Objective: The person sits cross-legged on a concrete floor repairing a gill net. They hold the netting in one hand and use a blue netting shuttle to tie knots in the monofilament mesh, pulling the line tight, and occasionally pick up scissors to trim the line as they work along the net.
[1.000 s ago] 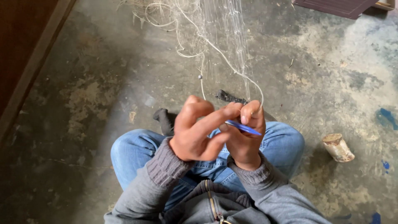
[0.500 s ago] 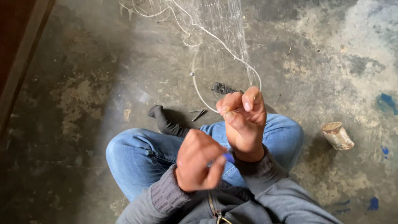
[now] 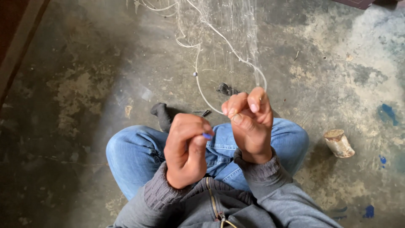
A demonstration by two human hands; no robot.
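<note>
- A person sat cross-legged on a stained concrete floor (image 3: 76, 84), seen from above, in a grey zip top and blue jeans (image 3: 135, 154).
- The left hand (image 3: 185, 152) was nearest the camera, curled into a closed fist in front of the chest. A small blue tool (image 3: 207, 136) poked out between thumb and forefinger; only its tip showed, so its length and long axis could not be told.
- The right hand (image 3: 249, 122) was raised just beyond and to the right of the left, the two hands close but apart. Its fingers were closed in a pinch on a white cord (image 3: 202, 90).
- From that pinch the cord looped up and over, then curved down and leftward before climbing away from the person toward the top of the view. The blue tip pointed up and right, toward the pinched fingers, so the cord lay just beyond and to the right of the tool; the left hand was the nearer one to bring it across.
- Fine pale netting (image 3: 236, 33) hung along the cord, stretching up out of view.
- Beyond the knees lay a dark sock-like scrap (image 3: 160, 112) and small dark bits (image 3: 225, 88).
- Far right stood a short worn spool (image 3: 338, 142), near blue paint marks (image 3: 388, 113).
</note>
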